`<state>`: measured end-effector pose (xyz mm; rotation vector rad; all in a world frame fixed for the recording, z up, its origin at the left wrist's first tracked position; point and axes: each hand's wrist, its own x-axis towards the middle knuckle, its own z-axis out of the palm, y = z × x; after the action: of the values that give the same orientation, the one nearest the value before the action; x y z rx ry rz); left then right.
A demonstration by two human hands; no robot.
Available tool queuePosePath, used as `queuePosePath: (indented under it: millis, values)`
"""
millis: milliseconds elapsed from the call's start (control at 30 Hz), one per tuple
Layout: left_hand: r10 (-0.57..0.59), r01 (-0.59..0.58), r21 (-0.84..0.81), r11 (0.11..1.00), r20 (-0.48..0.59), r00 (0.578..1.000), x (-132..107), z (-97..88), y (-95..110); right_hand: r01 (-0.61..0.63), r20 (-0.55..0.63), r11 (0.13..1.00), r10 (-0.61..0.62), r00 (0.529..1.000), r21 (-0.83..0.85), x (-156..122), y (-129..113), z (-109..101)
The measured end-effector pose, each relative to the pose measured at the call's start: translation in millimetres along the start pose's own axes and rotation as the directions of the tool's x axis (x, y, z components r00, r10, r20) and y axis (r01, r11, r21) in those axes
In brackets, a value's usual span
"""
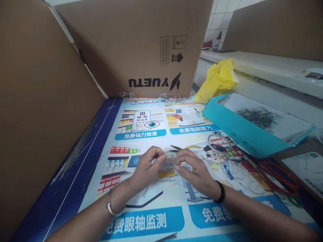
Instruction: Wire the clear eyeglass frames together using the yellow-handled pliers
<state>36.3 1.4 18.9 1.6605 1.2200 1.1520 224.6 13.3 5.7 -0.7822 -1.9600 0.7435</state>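
Note:
My left hand (151, 163) pinches with thumb and forefinger at a small tangle of thin wire (173, 179). Facing it, a short gap away, my right hand (193, 169) also has thumb and forefinger closed at the wire. The strands between the hands are faint, so their exact shape is unclear. Just beyond my right fingers lie pliers (191, 147) with dark jaws and yellow handles, partly hidden by that hand. Under everything is a printed blue and white poster sheet (148, 220).
Cardboard walls (131, 40) rise at the left and back. To the right stand a turquoise box (234, 129) holding a heap of thin wire pieces (258, 117), a yellow bag (217, 80), a coil of pale wire (219, 143) and red cable loops (277, 178). Wire scraps (169, 98) line the back.

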Motion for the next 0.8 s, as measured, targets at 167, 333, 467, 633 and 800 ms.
queuePosePath:
  millis: [167,333,467,633,800]
  values:
    - [0.009,-0.009,0.031,0.999,0.000,1.000,-0.4,0.2,-1.0,-0.116,-0.004,0.990,0.116,0.993,0.081,-0.4,1.0,1.4]
    - [-0.002,0.003,0.027,1.000,-0.016,1.000,0.3,0.0,-2.3,-0.098,0.019,0.994,0.097,0.995,0.046,-0.5,3.1,2.7]
    - [-0.012,0.012,-0.003,1.000,-0.017,1.000,0.5,-0.3,-1.4,-0.009,0.023,0.999,0.011,1.000,-0.049,-2.3,6.4,5.5]
    - [-0.012,0.012,-0.007,1.000,-0.016,1.000,0.7,-0.7,-0.7,0.041,0.020,0.993,-0.039,0.999,-0.111,-2.9,8.8,6.6]
    - [-0.011,0.011,-0.002,1.000,-0.024,1.000,1.3,-1.0,-1.8,0.067,0.026,0.984,-0.064,0.998,-0.164,-1.9,11.2,5.0]
